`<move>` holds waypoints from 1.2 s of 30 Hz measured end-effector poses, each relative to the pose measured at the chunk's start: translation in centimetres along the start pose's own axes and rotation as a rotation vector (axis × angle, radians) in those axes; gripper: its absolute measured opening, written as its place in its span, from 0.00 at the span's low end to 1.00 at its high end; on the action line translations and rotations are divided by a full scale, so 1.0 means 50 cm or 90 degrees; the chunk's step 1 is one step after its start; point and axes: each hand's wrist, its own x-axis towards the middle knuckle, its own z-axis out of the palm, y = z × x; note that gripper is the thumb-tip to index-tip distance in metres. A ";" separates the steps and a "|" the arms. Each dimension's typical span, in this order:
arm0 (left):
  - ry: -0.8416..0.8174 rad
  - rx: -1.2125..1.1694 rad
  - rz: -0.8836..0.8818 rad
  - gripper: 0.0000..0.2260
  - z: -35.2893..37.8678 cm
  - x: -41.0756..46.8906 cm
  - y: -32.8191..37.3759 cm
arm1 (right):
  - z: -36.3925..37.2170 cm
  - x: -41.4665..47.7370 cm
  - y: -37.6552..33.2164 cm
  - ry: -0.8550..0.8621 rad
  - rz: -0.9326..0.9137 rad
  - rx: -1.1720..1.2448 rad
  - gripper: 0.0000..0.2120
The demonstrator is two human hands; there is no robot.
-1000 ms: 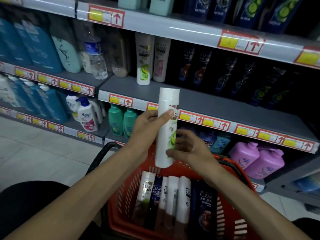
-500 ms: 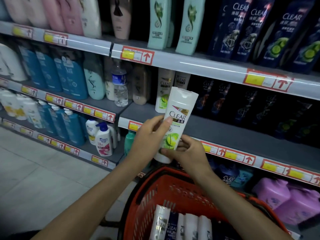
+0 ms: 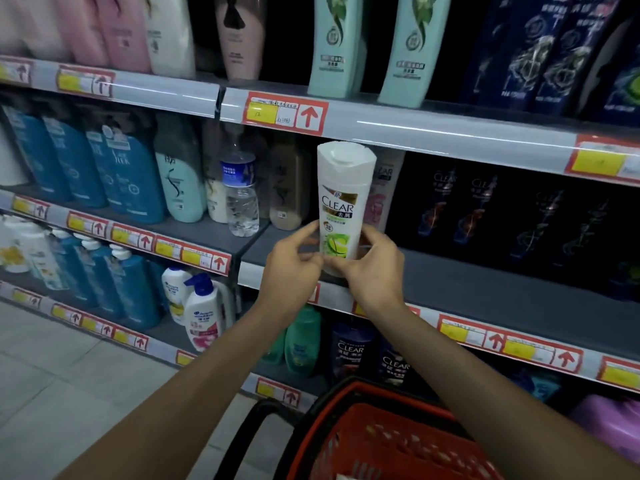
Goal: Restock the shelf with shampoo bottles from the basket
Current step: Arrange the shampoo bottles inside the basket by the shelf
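Note:
A white Clear shampoo bottle point(image 3: 341, 202) with a green lime label stands upright over the front of the grey middle shelf point(image 3: 485, 285). My left hand point(image 3: 289, 265) holds its lower left side and my right hand point(image 3: 374, 268) grips its lower right side and base. Whether the base touches the shelf is hidden by my fingers. Behind it a second white Clear bottle point(image 3: 382, 192) stands on the same shelf. The red basket point(image 3: 391, 441) with a black handle sits at the bottom, its contents mostly out of view.
Dark Clear bottles point(image 3: 485, 209) fill the shelf to the right. To the left stand a water bottle point(image 3: 240, 195), a brown bottle point(image 3: 289, 188) and blue bottles point(image 3: 104, 168). The upper shelf rail point(image 3: 433, 129) hangs just above the held bottle's cap.
Both hands lifted the white bottle from above the basket up and forward to the middle shelf and straightened it upright. The view rose, so the basket dropped to the frame's bottom.

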 end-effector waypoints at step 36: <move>-0.134 0.150 -0.091 0.37 0.029 0.002 0.053 | -0.130 -0.022 0.007 -0.196 0.077 -0.253 0.46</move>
